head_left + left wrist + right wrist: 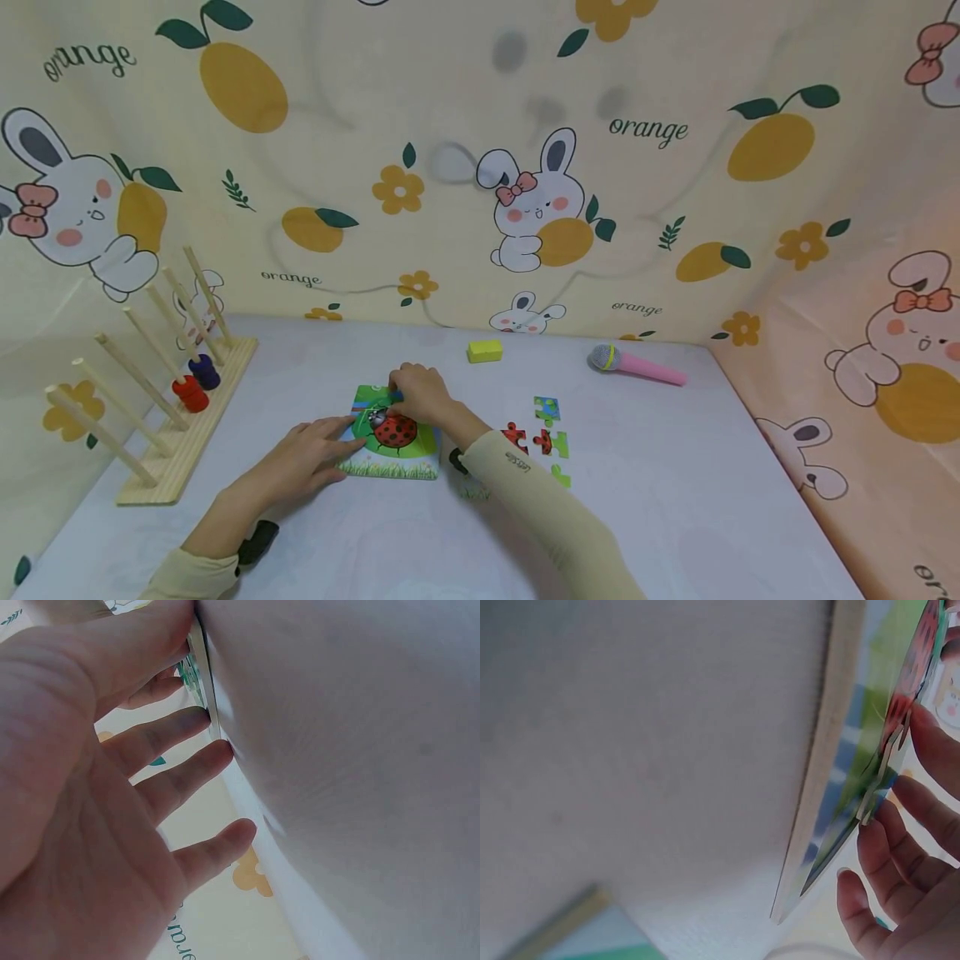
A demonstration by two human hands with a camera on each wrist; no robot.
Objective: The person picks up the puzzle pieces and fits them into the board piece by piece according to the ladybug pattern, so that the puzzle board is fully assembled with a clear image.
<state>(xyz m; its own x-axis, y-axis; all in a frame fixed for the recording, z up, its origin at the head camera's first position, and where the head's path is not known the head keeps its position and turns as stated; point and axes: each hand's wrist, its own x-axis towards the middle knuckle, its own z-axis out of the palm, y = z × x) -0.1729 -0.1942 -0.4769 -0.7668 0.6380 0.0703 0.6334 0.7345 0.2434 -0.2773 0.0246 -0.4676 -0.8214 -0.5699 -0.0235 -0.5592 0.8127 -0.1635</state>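
A ladybug jigsaw puzzle (420, 462) lies in its flat board on the table. My left hand (307, 457) steadies the board's left side, its fingers extended and touching the edge and top; the left wrist view shows the fingertips (217, 754) along that thin edge. Over the far part of the puzzle, my right hand (422, 393) pinches a jigsaw piece. In the right wrist view this piece (883, 776) is tilted up from the picture, between the thumb and fingers of the right hand (911, 874). The fingers partly hide it in the head view.
Several loose jigsaw pieces (553, 443) lie right of the board, some partly behind the right forearm. A yellow block (485, 351) and a pink toy microphone (648, 367) are farther back. At left stands a wooden peg rack (191, 446) with red and dark blue beads.
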